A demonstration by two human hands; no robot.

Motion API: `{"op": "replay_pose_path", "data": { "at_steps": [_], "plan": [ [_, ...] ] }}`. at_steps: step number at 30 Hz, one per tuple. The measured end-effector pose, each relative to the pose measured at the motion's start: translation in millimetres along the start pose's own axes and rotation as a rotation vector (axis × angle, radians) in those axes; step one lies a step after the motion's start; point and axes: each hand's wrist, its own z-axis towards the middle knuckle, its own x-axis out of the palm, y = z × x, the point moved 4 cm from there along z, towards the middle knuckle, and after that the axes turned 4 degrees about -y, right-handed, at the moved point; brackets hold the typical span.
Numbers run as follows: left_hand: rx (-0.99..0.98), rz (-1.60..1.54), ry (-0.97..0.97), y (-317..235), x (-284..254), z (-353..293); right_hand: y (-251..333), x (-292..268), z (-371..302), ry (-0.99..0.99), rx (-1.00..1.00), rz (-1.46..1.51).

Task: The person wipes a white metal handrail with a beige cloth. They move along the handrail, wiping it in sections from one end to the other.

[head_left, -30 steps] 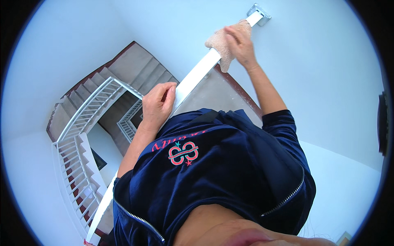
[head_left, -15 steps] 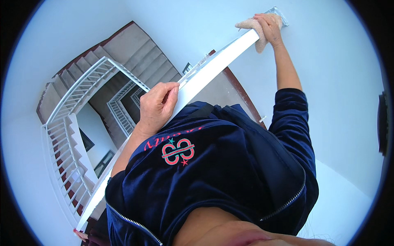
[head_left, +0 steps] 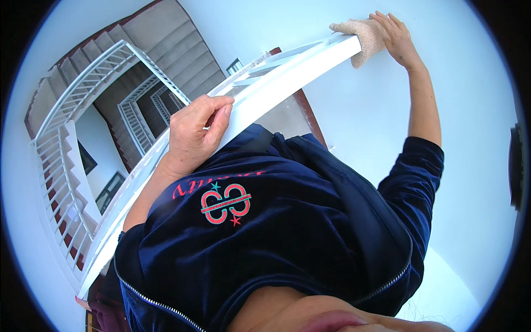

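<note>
A long white frame with crosspieces (head_left: 298, 72) slants across in front of my body, from the lower left to the upper right. My left hand (head_left: 196, 130) is closed at its near edge, the thumb and bent forefinger pinched together. A beige, rough-textured cloth (head_left: 368, 43) hangs over the frame's upper right end and hides that end. My right hand (head_left: 395, 41) is at the cloth's outer side, the heel of the hand against it and the fingers stretched up and apart. My right arm reaches far out.
Left and below lies a stairwell with grey steps (head_left: 177, 44) and white railings (head_left: 102, 69), dropping several flights. A pale wall (head_left: 464, 110) stands on the right. At the lower left, a person's dark purple sleeve (head_left: 105, 307) and part of a hand (head_left: 83, 303) are by the frame's other end.
My right hand has gone from wrapping over the cloth to stretched fingers at its outer side. More of the frame's crosspieces show. The stairwell and my left hand sit farther left in view.
</note>
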Motion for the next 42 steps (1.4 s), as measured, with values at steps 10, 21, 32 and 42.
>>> {"op": "replay_pose_path", "data": {
  "at_steps": [10, 21, 32, 42],
  "plan": [
    [0.035, -0.016, 0.006, -5, 9, 13, 23, 29, 22, 0.291, -0.061, -0.047],
    [0.203, 0.034, -0.058, 1, 12, 16, 116, 0, 25, 0.248, -0.289, 0.152],
    [0.278, 0.106, -0.175, -3, 21, 13, 260, -62, 16, 0.085, -0.559, 0.438],
    [0.117, 0.005, -0.096, 13, 30, 24, 351, -66, 6, 0.030, -0.682, 0.685]
  ]
}}
